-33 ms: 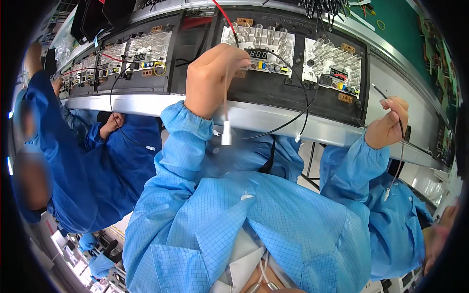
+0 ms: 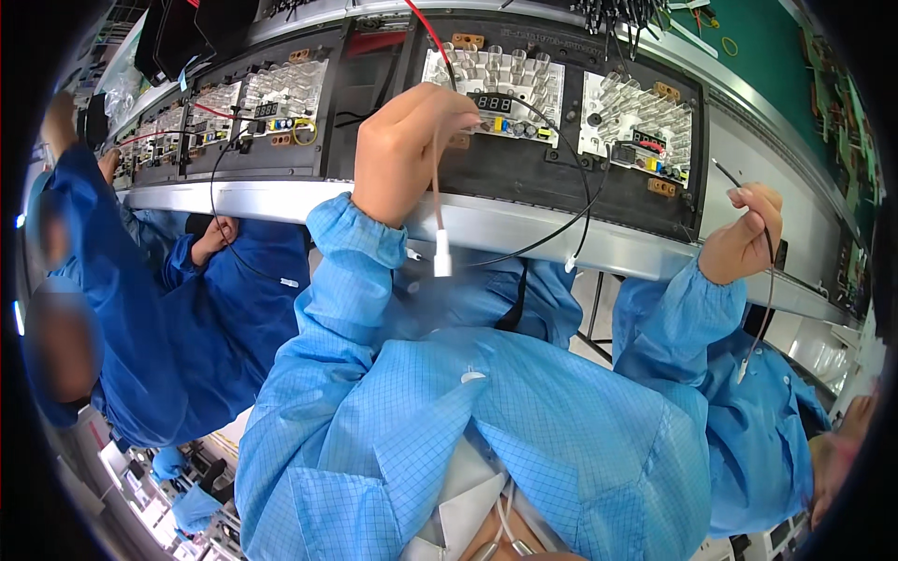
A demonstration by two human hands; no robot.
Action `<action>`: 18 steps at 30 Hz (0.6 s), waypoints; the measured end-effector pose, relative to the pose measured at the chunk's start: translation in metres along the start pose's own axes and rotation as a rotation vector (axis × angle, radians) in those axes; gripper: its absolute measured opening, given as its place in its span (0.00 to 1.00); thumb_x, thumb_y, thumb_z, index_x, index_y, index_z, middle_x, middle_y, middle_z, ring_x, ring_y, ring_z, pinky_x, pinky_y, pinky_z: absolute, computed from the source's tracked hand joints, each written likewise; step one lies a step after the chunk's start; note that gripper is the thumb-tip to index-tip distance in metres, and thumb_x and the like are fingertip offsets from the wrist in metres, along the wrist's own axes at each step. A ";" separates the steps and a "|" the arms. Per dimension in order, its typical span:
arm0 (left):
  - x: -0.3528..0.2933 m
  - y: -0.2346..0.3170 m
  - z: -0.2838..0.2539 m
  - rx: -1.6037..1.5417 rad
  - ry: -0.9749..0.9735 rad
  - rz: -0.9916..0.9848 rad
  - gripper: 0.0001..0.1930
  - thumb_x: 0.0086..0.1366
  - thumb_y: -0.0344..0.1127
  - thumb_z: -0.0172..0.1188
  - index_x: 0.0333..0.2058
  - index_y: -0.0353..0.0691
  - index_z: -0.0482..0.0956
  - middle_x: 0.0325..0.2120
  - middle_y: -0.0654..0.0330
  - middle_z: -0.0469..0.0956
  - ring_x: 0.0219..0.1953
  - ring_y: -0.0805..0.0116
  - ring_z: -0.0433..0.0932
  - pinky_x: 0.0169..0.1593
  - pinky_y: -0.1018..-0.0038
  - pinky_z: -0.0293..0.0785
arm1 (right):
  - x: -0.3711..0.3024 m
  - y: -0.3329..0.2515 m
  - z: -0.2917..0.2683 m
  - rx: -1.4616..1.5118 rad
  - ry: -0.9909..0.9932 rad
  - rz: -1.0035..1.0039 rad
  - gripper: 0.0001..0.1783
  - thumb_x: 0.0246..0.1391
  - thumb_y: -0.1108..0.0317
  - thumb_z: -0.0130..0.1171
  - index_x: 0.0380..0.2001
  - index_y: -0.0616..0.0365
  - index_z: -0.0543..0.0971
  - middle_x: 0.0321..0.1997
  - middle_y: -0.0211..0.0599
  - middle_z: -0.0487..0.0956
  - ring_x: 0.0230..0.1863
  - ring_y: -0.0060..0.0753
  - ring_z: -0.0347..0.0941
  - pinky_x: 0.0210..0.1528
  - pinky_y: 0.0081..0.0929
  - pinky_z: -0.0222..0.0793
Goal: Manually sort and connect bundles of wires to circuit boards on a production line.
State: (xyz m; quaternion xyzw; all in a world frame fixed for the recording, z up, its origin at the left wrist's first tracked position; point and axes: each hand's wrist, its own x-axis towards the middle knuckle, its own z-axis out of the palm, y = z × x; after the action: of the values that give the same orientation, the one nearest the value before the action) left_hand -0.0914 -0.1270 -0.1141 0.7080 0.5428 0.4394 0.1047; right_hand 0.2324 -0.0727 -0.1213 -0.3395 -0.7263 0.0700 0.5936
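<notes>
My left hand (image 2: 398, 154) is closed in a pinch at the left edge of a white circuit board (image 2: 538, 98) with a digit display and clear upright tubes. From its fingers hangs a thin lead ending in a white plug (image 2: 442, 254). A red wire (image 2: 428, 33) with a black end runs down from above to these fingers; its join there is hidden. Off to the right, my right hand (image 2: 745, 234) pinches a black-sleeved lead (image 2: 769, 257). Its bare tip points up and left, and a small white connector (image 2: 742, 372) dangles from its other end.
Another board (image 2: 645, 131) sits right in the black fixture (image 2: 505, 173), a looped black cable (image 2: 585, 201) beside it. The metal rail (image 2: 524, 224) runs along the front. Several black leads (image 2: 622, 19) bunch at the top. A co-worker in dark blue (image 2: 206, 327) is at left.
The white plug under my left hand has swung slightly to the right. Both my hands stay where they were. At far left, the co-worker's raised hand has dropped a little.
</notes>
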 end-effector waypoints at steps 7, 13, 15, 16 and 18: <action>0.002 -0.007 -0.003 0.007 -0.073 0.094 0.06 0.50 0.24 0.61 0.28 0.36 0.76 0.24 0.58 0.76 0.28 0.59 0.77 0.30 0.71 0.74 | 0.000 -0.005 0.005 0.015 0.004 0.045 0.20 0.63 0.56 0.43 0.30 0.64 0.73 0.25 0.40 0.73 0.27 0.29 0.63 0.29 0.23 0.58; 0.002 -0.006 -0.002 0.010 -0.115 0.079 0.05 0.51 0.17 0.58 0.27 0.31 0.74 0.25 0.56 0.75 0.28 0.63 0.76 0.33 0.75 0.72 | -0.003 -0.005 0.004 0.017 0.026 0.096 0.21 0.63 0.56 0.43 0.30 0.65 0.73 0.25 0.40 0.73 0.28 0.28 0.64 0.30 0.23 0.58; 0.004 -0.006 0.000 0.008 -0.101 0.085 0.05 0.50 0.17 0.59 0.27 0.31 0.75 0.25 0.56 0.76 0.29 0.64 0.76 0.33 0.75 0.72 | -0.002 -0.005 0.005 0.013 0.018 0.116 0.21 0.63 0.55 0.43 0.30 0.64 0.73 0.25 0.41 0.73 0.29 0.28 0.64 0.31 0.22 0.59; 0.005 -0.006 0.000 0.003 -0.102 0.086 0.05 0.50 0.17 0.59 0.27 0.31 0.75 0.25 0.56 0.76 0.29 0.64 0.76 0.33 0.75 0.72 | -0.002 -0.005 0.005 0.008 0.017 0.116 0.21 0.63 0.55 0.43 0.30 0.64 0.73 0.25 0.41 0.73 0.29 0.28 0.64 0.31 0.22 0.59; 0.007 -0.005 -0.003 0.008 -0.111 0.074 0.06 0.50 0.17 0.59 0.27 0.32 0.76 0.25 0.56 0.77 0.29 0.64 0.76 0.33 0.76 0.72 | -0.004 -0.004 0.007 0.024 -0.020 0.163 0.20 0.63 0.55 0.43 0.30 0.63 0.73 0.26 0.39 0.73 0.29 0.28 0.65 0.32 0.22 0.60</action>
State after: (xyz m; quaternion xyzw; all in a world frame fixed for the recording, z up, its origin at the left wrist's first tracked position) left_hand -0.0967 -0.1206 -0.1117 0.7512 0.5116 0.4009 0.1154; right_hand 0.2248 -0.0759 -0.1244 -0.3898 -0.7011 0.1301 0.5827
